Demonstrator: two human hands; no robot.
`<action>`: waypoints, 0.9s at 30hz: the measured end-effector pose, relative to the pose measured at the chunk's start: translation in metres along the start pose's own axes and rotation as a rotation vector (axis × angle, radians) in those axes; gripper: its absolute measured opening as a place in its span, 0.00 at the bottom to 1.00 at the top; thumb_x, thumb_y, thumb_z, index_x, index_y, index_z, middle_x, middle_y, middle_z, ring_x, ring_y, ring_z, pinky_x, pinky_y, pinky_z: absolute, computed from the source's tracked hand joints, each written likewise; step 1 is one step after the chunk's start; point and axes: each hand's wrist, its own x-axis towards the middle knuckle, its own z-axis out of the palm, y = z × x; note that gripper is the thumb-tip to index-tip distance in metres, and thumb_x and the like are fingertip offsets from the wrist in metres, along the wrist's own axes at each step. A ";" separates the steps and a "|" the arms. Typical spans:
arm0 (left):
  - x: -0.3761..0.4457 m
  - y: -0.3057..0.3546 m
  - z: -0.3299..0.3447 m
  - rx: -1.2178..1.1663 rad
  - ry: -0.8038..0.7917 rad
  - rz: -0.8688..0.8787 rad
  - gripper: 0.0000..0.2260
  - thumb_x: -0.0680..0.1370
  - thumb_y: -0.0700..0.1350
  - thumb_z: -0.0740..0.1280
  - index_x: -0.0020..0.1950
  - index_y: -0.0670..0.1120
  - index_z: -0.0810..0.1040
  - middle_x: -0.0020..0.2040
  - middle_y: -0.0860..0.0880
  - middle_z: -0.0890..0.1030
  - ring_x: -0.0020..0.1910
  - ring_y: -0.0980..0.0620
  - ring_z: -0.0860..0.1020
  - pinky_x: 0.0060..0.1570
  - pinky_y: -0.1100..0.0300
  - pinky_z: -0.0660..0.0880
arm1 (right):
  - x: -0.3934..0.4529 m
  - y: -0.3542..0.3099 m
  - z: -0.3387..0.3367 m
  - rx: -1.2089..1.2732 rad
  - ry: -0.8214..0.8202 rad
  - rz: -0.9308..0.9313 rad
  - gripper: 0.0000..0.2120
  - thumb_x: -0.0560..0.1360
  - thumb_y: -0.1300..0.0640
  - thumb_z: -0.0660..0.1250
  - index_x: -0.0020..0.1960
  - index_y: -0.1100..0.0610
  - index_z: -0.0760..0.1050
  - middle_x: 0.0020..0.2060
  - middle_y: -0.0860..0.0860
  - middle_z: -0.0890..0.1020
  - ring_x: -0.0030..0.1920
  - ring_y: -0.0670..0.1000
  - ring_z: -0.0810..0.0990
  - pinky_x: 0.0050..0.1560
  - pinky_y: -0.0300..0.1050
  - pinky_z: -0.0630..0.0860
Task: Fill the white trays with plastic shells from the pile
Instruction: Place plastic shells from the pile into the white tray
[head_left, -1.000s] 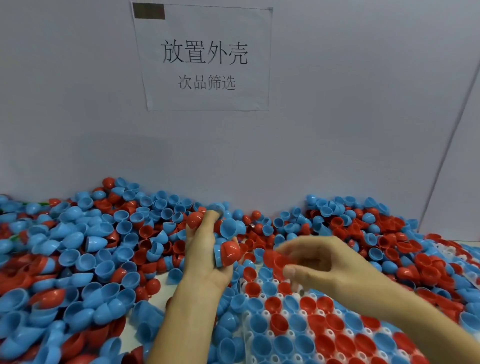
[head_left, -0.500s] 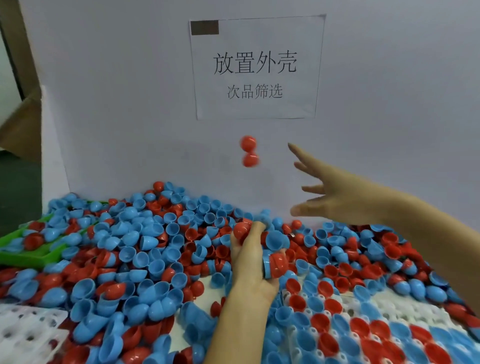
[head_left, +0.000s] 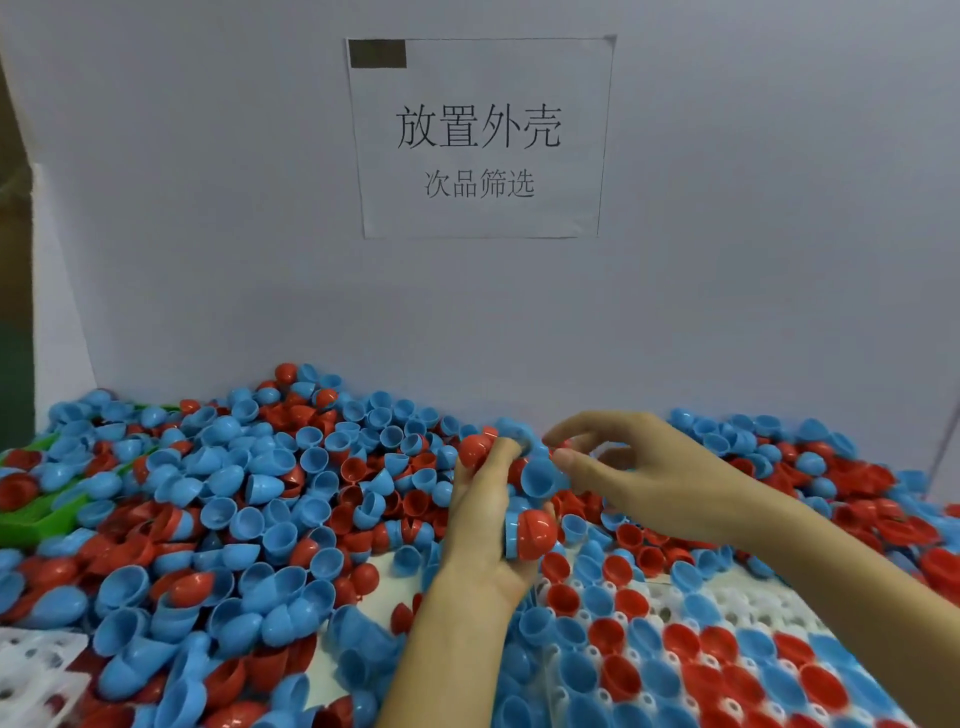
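A big pile of blue and red plastic shells (head_left: 249, 499) covers the bench against the white wall. My left hand (head_left: 483, 525) is raised over the pile's middle, shut on a handful of shells: a red one at the top, a blue one and a red-and-blue one (head_left: 530, 527) at the palm. My right hand (head_left: 628, 478) is just right of it, fingers curled and apart, thumb and forefinger close to the blue shell (head_left: 537, 478) in the left hand. A white tray (head_left: 743, 613) at lower right holds several red and blue shells in its holes.
Another white tray (head_left: 31, 670) lies at the lower left corner. A green tray (head_left: 31, 519) is half buried at the left. A paper sign (head_left: 478, 137) hangs on the white wall behind the pile. A bare patch of bench (head_left: 384, 571) shows beside my left wrist.
My right hand tossed two red shells up toward the wall, then came back down next to my left hand. The camera has tilted and shifted. The left hand kept its handful.
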 end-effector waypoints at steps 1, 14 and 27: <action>-0.001 0.000 0.001 0.003 -0.007 0.003 0.19 0.78 0.44 0.70 0.68 0.40 0.77 0.48 0.40 0.85 0.36 0.49 0.85 0.29 0.61 0.79 | 0.000 -0.001 0.002 -0.005 0.021 -0.003 0.12 0.77 0.40 0.65 0.58 0.42 0.77 0.44 0.43 0.83 0.42 0.46 0.84 0.46 0.45 0.82; 0.001 -0.008 0.003 0.020 0.025 0.032 0.13 0.76 0.41 0.73 0.59 0.49 0.78 0.42 0.43 0.86 0.35 0.47 0.85 0.29 0.57 0.79 | 0.004 0.001 0.019 -0.063 0.245 0.105 0.05 0.75 0.56 0.68 0.44 0.49 0.82 0.38 0.45 0.84 0.36 0.43 0.82 0.34 0.30 0.76; -0.001 -0.010 0.003 0.043 -0.025 -0.034 0.22 0.75 0.43 0.73 0.69 0.45 0.76 0.60 0.36 0.82 0.46 0.43 0.85 0.41 0.49 0.84 | 0.003 -0.003 0.013 -0.202 0.209 -0.043 0.16 0.75 0.61 0.73 0.40 0.40 0.75 0.38 0.44 0.81 0.33 0.41 0.80 0.34 0.32 0.77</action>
